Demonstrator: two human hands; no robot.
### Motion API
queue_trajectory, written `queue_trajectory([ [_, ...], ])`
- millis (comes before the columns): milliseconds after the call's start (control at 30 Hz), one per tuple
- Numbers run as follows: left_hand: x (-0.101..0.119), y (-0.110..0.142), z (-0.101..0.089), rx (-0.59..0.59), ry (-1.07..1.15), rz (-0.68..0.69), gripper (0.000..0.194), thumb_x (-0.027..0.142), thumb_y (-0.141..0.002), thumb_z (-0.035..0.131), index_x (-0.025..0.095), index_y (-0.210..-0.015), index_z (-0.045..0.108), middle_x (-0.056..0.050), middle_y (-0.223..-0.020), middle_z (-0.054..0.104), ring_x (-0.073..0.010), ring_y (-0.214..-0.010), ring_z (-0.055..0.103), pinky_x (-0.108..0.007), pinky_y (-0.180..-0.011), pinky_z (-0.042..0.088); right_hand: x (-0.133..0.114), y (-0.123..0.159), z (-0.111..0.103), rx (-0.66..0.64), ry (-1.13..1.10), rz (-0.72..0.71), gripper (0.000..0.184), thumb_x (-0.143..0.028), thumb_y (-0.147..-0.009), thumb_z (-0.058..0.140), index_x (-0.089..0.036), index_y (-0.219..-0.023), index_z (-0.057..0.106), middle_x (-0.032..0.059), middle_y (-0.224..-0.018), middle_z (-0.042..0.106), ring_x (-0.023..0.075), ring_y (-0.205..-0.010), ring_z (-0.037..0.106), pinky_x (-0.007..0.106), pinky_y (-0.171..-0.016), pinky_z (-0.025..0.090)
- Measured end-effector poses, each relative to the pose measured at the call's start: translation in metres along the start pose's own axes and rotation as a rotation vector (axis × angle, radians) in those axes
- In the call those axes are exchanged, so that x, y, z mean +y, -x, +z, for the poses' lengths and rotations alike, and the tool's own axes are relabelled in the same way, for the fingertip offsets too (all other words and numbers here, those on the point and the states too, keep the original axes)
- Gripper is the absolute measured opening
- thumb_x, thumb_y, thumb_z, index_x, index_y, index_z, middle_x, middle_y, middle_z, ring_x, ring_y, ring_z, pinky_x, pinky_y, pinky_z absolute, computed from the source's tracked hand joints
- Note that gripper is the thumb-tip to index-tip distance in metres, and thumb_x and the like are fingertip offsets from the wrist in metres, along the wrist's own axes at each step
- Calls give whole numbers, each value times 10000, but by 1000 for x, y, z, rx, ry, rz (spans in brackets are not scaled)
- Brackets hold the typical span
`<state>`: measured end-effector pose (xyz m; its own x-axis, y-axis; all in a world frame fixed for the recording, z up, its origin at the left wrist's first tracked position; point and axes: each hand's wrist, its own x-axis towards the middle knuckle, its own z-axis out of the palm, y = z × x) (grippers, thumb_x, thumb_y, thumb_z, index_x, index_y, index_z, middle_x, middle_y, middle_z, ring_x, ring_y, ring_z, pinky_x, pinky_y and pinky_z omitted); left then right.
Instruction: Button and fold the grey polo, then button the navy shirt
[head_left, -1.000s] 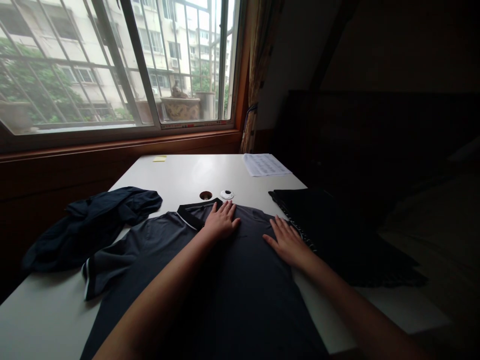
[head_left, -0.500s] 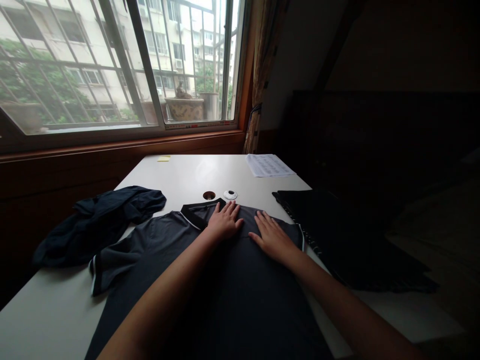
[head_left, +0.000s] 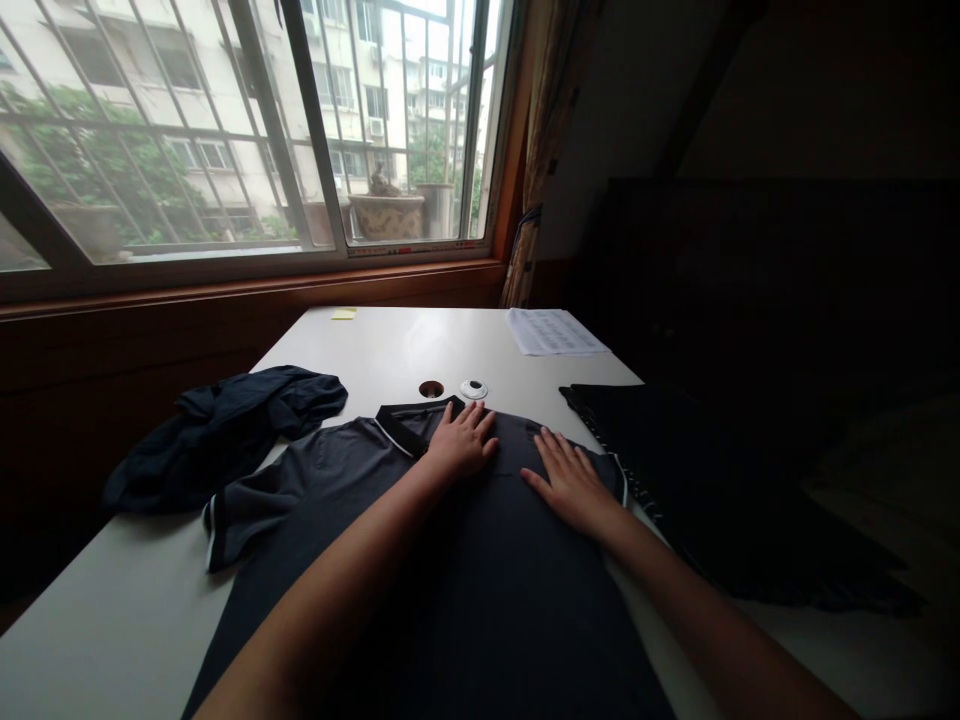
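A dark grey polo shirt (head_left: 480,560) with a black collar (head_left: 401,428) and white trim lies spread on the white table (head_left: 82,640), collar away from me. My left hand (head_left: 461,440) rests flat on it beside the collar, fingers spread. Flat on the shirt's upper right part, near the shoulder, lies my right hand (head_left: 568,480), its fingers also stretched out. Neither hand grips the cloth. The left sleeve (head_left: 251,515) is laid out to the side; on the right, only a white-edged bit of sleeve or shoulder shows.
Left of the shirt is a crumpled dark blue garment (head_left: 225,430). A dark cloth (head_left: 720,480) with a frayed-looking edge lies to the right. Printed papers (head_left: 555,332), a yellow note (head_left: 344,314), a cable hole (head_left: 431,389) and a round white cover (head_left: 473,389) are toward the window.
The whole view has shifted slightly, so things appear further right. My right hand has slid a little outward over the shirt, away from the left; the left hand stays by the collar.
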<state>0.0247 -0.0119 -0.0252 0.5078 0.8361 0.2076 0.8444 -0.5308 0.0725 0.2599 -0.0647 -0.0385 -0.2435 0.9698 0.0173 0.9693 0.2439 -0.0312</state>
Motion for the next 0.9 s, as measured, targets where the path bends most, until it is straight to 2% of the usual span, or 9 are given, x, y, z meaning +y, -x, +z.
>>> queue_trajectory([
  [133, -1, 23, -23, 52, 0, 63, 548, 467, -1031, 333, 218, -1516, 390, -77, -1605, 344, -257, -1505, 254, -478, -1239, 198, -2, 0, -2, 0, 11, 5, 800, -656, -982, 201, -134, -1586, 257, 90, -1669, 153, 289, -1540, 126, 504, -1234, 158],
  [233, -21, 57, -43, 138, 30, 128, 432, 377, -1022, 404, 222, -1408, 519, -92, -1445, 536, -250, -1368, 450, -433, -1191, 327, 0, 1, -2, -7, -1, 16, 823, -685, -966, 204, -142, -1581, 279, 94, -1663, 185, 312, -1535, 141, 525, -1224, 178],
  [333, -55, 95, -56, 170, 41, 34, 341, 289, -1009, 419, 217, -1290, 599, -92, -1278, 626, -229, -1197, 562, -393, -1070, 469, 4, 2, -2, -7, 5, 41, 838, -701, -951, 229, -143, -1568, 317, 110, -1653, 222, 355, -1519, 184, 558, -1199, 220],
  [467, -97, 130, -54, 93, -5, -123, 358, 323, -1005, 414, 212, -1267, 631, -83, -1285, 630, -245, -1229, 553, -397, -1066, 480, -4, -6, -10, 27, 45, 54, 824, -661, -938, 324, -77, -1512, 418, 184, -1605, 323, 424, -1488, 229, 585, -1174, 243],
  [567, -111, 134, -44, 38, -28, -161, 441, 379, -1007, 404, 206, -1378, 568, -83, -1439, 547, -249, -1345, 484, -400, -1153, 399, -31, -20, -20, 111, 28, -85, 717, -558, -968, 342, -80, -1492, 444, 175, -1607, 325, 377, -1505, 212, 541, -1206, 204],
  [667, -115, 126, -35, -9, -51, -211, 523, 439, -1014, 376, 188, -1459, 489, -93, -1535, 454, -253, -1434, 389, -410, -1213, 298, -66, -41, -23, 70, -44, -279, 624, -474, -989, 358, -96, -1473, 470, 153, -1576, 394, 308, -1496, 271, 470, -1227, 205],
  [767, -119, 118, -30, -31, -56, -263, 575, 486, -1023, 334, 183, -1502, 429, -101, -1580, 387, -272, -1479, 318, -461, -1222, 250, -88, -61, -16, 34, -102, -281, 630, -460, -997, 365, -77, -1493, 430, 172, -1586, 369, 286, -1481, 312, 433, -1218, 243],
  [900, -130, 116, -29, -82, -53, -296, 630, 551, -1025, 281, 212, -1554, 330, -58, -1631, 273, -251, -1524, 214, -475, -1237, 181, -85, -79, -6, 56, -131, -230, 688, -543, -1012, 294, -108, -1544, 343, 132, -1634, 279, 254, -1515, 235, 459, -1235, 185],
])
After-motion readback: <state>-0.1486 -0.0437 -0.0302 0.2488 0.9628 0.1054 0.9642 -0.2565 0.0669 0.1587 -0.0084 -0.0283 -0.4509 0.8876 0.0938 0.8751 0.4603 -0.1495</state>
